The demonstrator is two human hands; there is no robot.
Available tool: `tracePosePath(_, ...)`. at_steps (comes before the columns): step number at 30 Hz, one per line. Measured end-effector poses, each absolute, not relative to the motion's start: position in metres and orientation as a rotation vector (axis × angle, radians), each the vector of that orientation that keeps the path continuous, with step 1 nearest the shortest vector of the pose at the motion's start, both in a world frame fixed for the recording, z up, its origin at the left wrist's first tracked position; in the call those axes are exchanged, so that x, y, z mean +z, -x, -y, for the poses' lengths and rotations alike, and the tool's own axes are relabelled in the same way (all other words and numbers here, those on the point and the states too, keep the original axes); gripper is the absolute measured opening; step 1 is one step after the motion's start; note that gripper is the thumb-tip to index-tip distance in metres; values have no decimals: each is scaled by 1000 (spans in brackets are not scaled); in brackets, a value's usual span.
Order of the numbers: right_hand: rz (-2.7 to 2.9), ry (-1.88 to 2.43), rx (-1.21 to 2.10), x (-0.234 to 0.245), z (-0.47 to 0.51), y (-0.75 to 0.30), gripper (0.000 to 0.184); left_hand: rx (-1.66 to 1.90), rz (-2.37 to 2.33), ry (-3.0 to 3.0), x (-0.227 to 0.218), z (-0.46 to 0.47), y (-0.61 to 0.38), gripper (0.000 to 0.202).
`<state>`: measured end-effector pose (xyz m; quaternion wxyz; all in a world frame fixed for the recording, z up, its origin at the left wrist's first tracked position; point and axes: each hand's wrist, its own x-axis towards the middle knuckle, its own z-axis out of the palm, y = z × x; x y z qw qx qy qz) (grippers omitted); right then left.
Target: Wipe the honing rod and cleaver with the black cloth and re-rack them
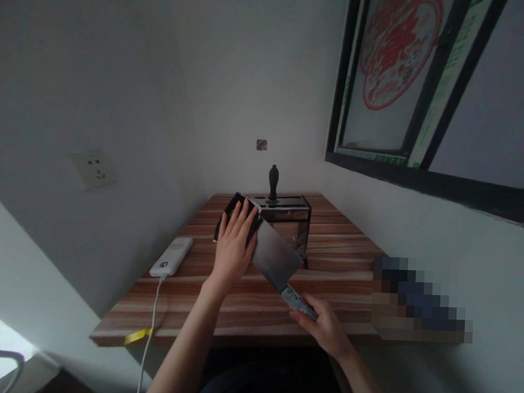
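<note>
My right hand [325,329] is closed around the patterned grey handle of a cleaver [279,258]. The broad metal blade slants up and to the left, above the table. At the blade's far end, my left hand [236,236] grips a black, folded-looking piece with a pale edge [231,207], fingers laid across it. Whether this is cloth or card I cannot tell, and the blade's tip is hidden there. Just behind stands a black-framed knife holder with see-through sides [306,221]. A black handle [273,182] sticks upright from its top.
A white power bank [172,256] lies at the table's left, its white cable [153,319] hanging over the front edge near a yellow strip [138,336]. Walls border the wood-grain table [345,281] on both sides. A blurred-out patch [418,302] covers something at right.
</note>
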<state>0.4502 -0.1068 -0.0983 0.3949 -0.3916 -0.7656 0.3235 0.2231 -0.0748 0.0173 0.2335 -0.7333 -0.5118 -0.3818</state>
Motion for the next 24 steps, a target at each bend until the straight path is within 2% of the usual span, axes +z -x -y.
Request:
tracePosePath(14,1864,1026,882,-92,105,-446,35,-910,1331,2272,-15,94,-262,52)
tracePosePath(24,1842,980,888,-102,99,-446,29,-731,1156,2556,-45,124,-292,55)
